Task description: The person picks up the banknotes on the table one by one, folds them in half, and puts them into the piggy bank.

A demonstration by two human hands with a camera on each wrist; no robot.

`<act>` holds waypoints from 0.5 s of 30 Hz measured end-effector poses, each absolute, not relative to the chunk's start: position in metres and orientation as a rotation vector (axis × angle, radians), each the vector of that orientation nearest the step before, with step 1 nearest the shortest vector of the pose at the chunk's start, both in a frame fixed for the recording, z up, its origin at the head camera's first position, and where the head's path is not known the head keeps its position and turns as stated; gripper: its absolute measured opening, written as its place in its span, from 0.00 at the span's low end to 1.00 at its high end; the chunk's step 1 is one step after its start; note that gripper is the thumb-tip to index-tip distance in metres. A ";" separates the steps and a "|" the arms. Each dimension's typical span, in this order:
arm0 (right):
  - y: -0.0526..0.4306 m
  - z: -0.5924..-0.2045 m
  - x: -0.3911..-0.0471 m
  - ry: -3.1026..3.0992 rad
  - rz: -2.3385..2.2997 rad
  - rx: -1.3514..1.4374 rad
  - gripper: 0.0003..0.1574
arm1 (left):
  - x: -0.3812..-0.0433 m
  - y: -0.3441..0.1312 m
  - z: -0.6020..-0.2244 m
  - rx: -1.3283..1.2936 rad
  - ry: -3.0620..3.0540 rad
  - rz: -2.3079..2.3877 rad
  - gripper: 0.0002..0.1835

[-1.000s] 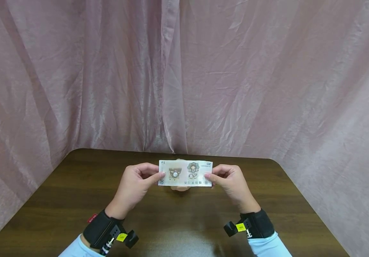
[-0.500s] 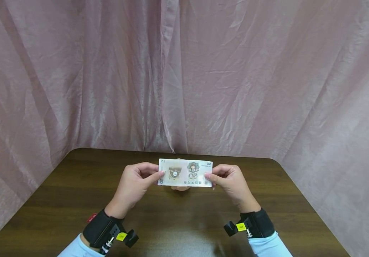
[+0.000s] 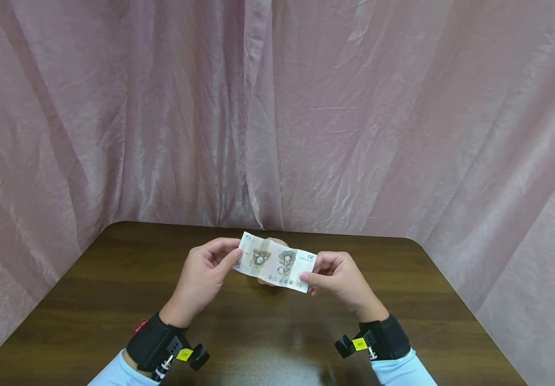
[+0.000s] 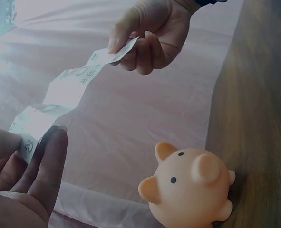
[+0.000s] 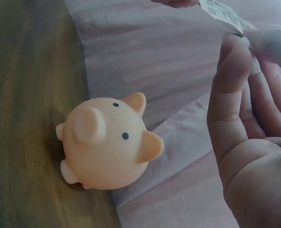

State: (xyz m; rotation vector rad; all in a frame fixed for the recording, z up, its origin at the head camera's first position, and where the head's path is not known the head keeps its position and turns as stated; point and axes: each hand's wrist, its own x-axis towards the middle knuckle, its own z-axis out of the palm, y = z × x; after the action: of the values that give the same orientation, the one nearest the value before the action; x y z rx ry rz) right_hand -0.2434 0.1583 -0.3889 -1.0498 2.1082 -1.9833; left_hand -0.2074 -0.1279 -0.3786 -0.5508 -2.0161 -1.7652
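Observation:
A 20 banknote (image 3: pixel 273 261) is held up in the air between my two hands, creased and slanting down to the right in the head view. My left hand (image 3: pixel 201 279) pinches its left end between thumb and fingers. At the other end, my right hand (image 3: pixel 347 284) pinches the lower right corner area. In the left wrist view the banknote (image 4: pixel 69 90) shows folds along its length. Behind it on the table stands a round peach-coloured pig figure (image 5: pixel 104 147) with pointed ears and dark eyes. The banknote hides most of it in the head view; no slot is visible.
The dark brown wooden table (image 3: pixel 267 332) has rounded far corners. A pink curtain (image 3: pixel 335 118) hangs behind it and down its sides. Both wrists wear black straps with small cameras.
The banknote was level and flat; now it tilts, its left end raised and its right end lowered, with a slight bend. My left hand rose a little, while my right hand moved down and left.

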 end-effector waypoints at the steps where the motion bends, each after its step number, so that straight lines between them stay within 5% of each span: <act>1: 0.157 -0.389 -0.243 2.109 -1.964 -1.061 0.07 | -0.207 -0.127 -0.379 -0.555 -2.012 -1.771 0.08; 15: 0.146 -0.381 -0.231 2.117 -1.884 -1.177 0.14 | -0.205 -0.125 -0.379 -0.610 -2.086 -1.757 0.09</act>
State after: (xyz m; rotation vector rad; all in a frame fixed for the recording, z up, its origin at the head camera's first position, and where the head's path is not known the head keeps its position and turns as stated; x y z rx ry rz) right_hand -0.2310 0.1459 -0.3814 -1.1767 2.1170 -1.8843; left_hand -0.2047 -0.1246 -0.3790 -0.6099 -2.0863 -1.7567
